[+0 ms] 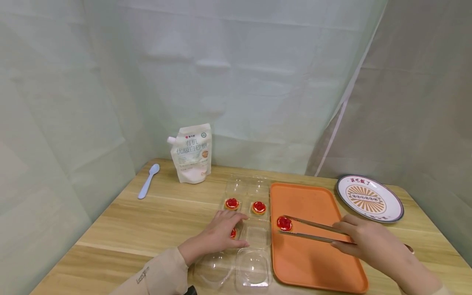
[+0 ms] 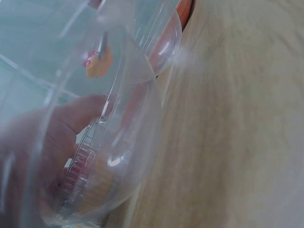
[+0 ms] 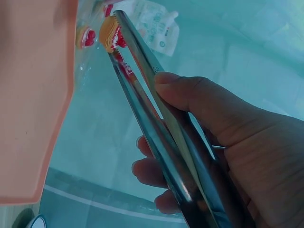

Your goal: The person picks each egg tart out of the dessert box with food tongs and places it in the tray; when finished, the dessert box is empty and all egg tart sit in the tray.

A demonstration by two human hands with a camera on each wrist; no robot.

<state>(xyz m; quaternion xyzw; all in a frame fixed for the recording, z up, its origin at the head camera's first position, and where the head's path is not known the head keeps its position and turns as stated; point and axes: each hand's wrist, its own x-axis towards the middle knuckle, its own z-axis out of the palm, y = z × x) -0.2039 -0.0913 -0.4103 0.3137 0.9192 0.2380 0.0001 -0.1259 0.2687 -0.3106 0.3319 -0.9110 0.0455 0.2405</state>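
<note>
My right hand (image 1: 372, 241) grips metal tongs (image 3: 147, 104), thumb on one arm and fingers around the other. Between the tong tips sits a small tart with a red glossy topping (image 1: 284, 223), above the left side of the orange tray (image 1: 313, 262). In the right wrist view its ridged yellow crust shows. My left hand (image 1: 217, 233) rests over a clear plastic box (image 1: 256, 237), thumb and forefinger spread apart. Two red-topped tarts, one on the left (image 1: 232, 203) and one on the right (image 1: 259, 207), sit in its compartments. A third (image 1: 233, 233) is partly hidden under the hand.
The box's domed lid (image 1: 253, 266) lies toward the near edge. A white bag with Chinese print (image 1: 193, 155) stands at the back, with a pale blue spoon (image 1: 149, 180) to its left. A patterned plate (image 1: 370, 198) lies right of the tray, near the curtain.
</note>
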